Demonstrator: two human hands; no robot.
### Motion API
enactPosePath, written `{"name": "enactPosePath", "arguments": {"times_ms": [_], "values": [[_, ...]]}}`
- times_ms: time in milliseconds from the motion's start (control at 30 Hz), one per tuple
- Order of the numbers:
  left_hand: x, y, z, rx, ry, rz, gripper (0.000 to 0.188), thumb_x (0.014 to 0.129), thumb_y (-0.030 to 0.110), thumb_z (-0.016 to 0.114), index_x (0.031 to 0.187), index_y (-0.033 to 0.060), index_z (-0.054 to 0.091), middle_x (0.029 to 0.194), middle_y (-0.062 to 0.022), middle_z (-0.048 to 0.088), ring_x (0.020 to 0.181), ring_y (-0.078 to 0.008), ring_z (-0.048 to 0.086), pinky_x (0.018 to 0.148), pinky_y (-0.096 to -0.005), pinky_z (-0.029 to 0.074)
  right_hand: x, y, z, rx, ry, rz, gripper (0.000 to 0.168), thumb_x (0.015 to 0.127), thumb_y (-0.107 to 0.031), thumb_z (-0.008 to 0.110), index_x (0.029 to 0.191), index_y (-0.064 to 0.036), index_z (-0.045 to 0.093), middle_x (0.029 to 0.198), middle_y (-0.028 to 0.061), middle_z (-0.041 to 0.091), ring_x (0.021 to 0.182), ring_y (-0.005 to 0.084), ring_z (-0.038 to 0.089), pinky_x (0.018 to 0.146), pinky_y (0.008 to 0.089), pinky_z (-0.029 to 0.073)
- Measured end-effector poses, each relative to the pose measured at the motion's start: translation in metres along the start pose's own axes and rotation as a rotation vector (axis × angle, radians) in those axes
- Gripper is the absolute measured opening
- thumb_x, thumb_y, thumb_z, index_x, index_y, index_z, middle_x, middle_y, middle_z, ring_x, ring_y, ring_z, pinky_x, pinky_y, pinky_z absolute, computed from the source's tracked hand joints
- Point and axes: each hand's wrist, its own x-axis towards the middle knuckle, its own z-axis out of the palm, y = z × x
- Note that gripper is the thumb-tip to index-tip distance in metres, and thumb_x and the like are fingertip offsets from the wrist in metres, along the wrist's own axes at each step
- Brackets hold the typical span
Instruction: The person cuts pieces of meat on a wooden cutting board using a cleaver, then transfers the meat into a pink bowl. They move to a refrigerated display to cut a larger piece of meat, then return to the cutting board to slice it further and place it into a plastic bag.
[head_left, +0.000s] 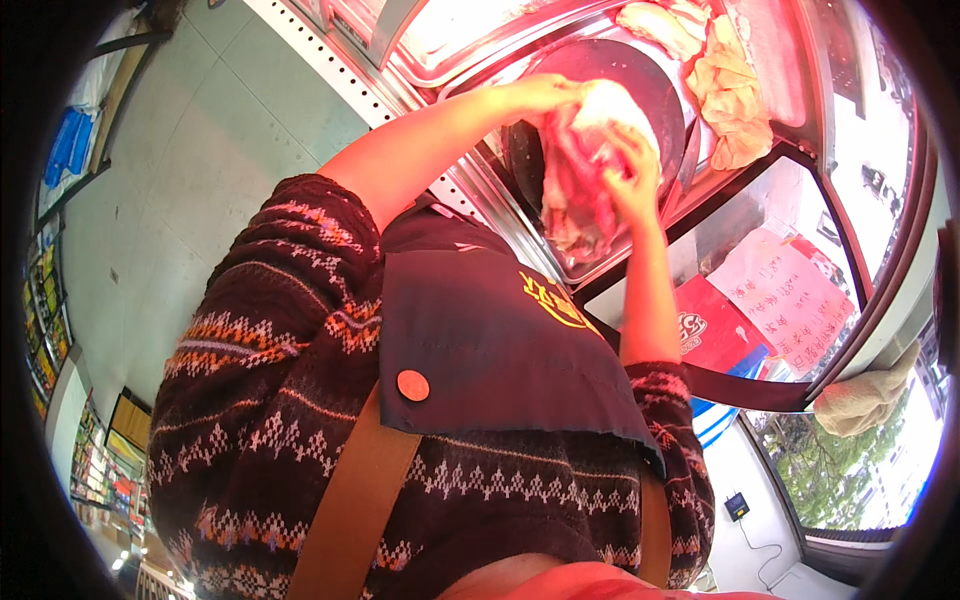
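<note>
Under strong red light, a piece of raw meat (574, 176) with a pale, overexposed upper part lies over a round dark board (555, 64). My left hand (551, 97) grips its upper left edge, with the fingertips partly lost in the glare. From the right, my right hand (634, 169) holds the same piece, fingers bent over its pale and red parts. The meat's lower end hangs past the board towards the near corner of a metal tray (536, 251).
Pale yellow, crumpled pieces (727, 90), cloth or skin, lie right of the board. Another metal tray (427, 71) stands beyond. A dark-framed glass panel (825, 187) borders the right side, near handwritten paper (780, 292). A beige cloth (862, 397) hangs on the frame.
</note>
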Motion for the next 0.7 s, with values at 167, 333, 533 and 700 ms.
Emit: {"name": "enactPosePath", "arguments": {"times_ms": [167,333,533,700], "values": [[-0.012,-0.036,0.023,0.187,0.08,0.19,0.073,0.073,0.035,0.074,0.131,0.0065,0.04,0.123,-0.0107,0.052,0.114,-0.0181,0.048,0.093,-0.0355,0.042,-0.051,-0.046,0.009,-0.059,0.138,-0.004,0.052,0.056,-0.014,0.06,0.108,-0.014,0.065,0.121,0.0096,0.054,0.12,0.0302,0.043,0.106,0.0468,0.025],[-0.027,-0.068,0.055,0.241,0.49,0.197,0.091,0.062,0.036,0.083,0.126,-0.0022,0.03,0.122,-0.0182,0.044,0.11,-0.0266,0.049,0.09,-0.0385,0.045,-0.046,-0.029,-0.007,0.024,0.099,0.004,0.053,0.056,-0.011,0.06,0.109,-0.012,0.065,0.124,0.0102,0.052,0.121,0.0293,0.043,0.107,0.0448,0.024],[-0.021,-0.038,0.063,-0.104,0.383,0.136,0.092,0.062,0.039,0.082,0.128,-0.0006,0.031,0.125,-0.021,0.043,0.117,-0.0261,0.044,0.097,-0.0351,0.039,-0.02,-0.008,-0.019,0.145,0.042,0.042,0.053,0.062,-0.008,0.061,0.114,-0.011,0.063,0.129,0.0108,0.05,0.126,0.0291,0.039,0.106,0.0412,0.026],[0.012,-0.02,0.063,-0.05,0.383,0.226,0.091,0.065,0.028,0.081,0.132,-0.0018,0.027,0.129,-0.0172,0.04,0.121,-0.0229,0.04,0.1,-0.0337,0.037,-0.003,-0.022,-0.012,0.026,0.126,-0.036,0.052,0.064,-0.01,0.065,0.116,-0.01,0.061,0.129,0.0139,0.049,0.124,0.0309,0.041,0.106,0.0417,0.028]]}}
